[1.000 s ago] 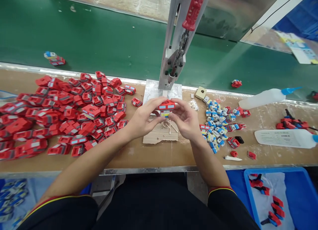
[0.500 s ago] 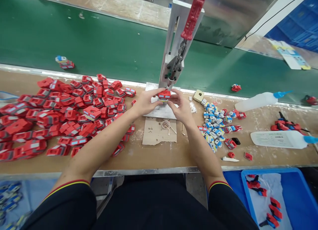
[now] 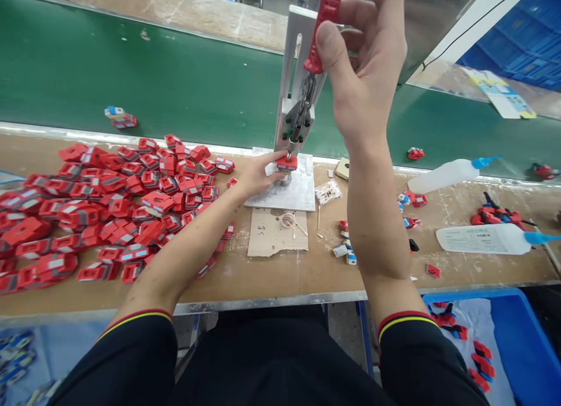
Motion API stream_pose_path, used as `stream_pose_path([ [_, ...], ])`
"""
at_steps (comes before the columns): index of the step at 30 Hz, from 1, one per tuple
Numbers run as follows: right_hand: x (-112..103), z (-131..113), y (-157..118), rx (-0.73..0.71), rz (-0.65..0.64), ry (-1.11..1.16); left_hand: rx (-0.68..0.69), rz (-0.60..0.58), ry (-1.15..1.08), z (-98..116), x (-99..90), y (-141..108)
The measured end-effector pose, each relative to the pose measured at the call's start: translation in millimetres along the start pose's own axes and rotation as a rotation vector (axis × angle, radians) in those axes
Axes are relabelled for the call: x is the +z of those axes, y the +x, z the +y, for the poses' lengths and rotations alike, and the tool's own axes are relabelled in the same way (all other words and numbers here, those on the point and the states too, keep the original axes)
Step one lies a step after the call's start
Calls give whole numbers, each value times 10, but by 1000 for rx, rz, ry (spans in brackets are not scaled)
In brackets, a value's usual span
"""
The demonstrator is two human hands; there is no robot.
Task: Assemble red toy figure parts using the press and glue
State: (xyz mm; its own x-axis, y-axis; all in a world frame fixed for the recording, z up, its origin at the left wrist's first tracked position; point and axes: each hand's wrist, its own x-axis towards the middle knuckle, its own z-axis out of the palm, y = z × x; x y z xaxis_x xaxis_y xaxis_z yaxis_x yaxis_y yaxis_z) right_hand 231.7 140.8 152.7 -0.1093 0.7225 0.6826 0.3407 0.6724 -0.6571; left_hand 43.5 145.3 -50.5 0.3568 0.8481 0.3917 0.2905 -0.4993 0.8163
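My left hand [image 3: 262, 173] pinches a small red toy vehicle part [image 3: 287, 164] under the tip of a toggle press [image 3: 302, 111]. The part sits over a metal base plate [image 3: 302, 187]. High up, my right hand [image 3: 370, 55] is at the press's red lever handle [image 3: 326, 26], with the thumb against its near side and the fingers curled behind. A piece of cardboard [image 3: 274, 236] lies in front of the plate, bearing a small round dish [image 3: 288, 220] and cotton swabs [image 3: 300, 227].
A big pile of red vehicle parts [image 3: 118, 201] covers the left bench. White bottles with blue nozzles [image 3: 482, 239] lie at right, near a blue tray [image 3: 521, 336] of red and black pieces. A green conveyor belt [image 3: 197, 90] runs behind. My right forearm hides part of the blue-and-white pieces [image 3: 350, 257].
My right hand has left the red part and risen to the red lever handle. My left hand still holds the part under the press. The view has shifted slightly.
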Motion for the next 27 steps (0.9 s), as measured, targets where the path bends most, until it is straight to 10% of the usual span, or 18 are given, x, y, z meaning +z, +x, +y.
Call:
stream_pose_path([
  [14, -65, -257, -614, -229, -42, -60, -25, -30, -131, -84, 67, -24],
  [20, -19, -9, -963, -515, -1, -207, 26, -46, -146, -71, 66, -36],
  [27, -5, 295, -1136, -432, -33, -321, -13, -52, -32, 7, 48, -20],
])
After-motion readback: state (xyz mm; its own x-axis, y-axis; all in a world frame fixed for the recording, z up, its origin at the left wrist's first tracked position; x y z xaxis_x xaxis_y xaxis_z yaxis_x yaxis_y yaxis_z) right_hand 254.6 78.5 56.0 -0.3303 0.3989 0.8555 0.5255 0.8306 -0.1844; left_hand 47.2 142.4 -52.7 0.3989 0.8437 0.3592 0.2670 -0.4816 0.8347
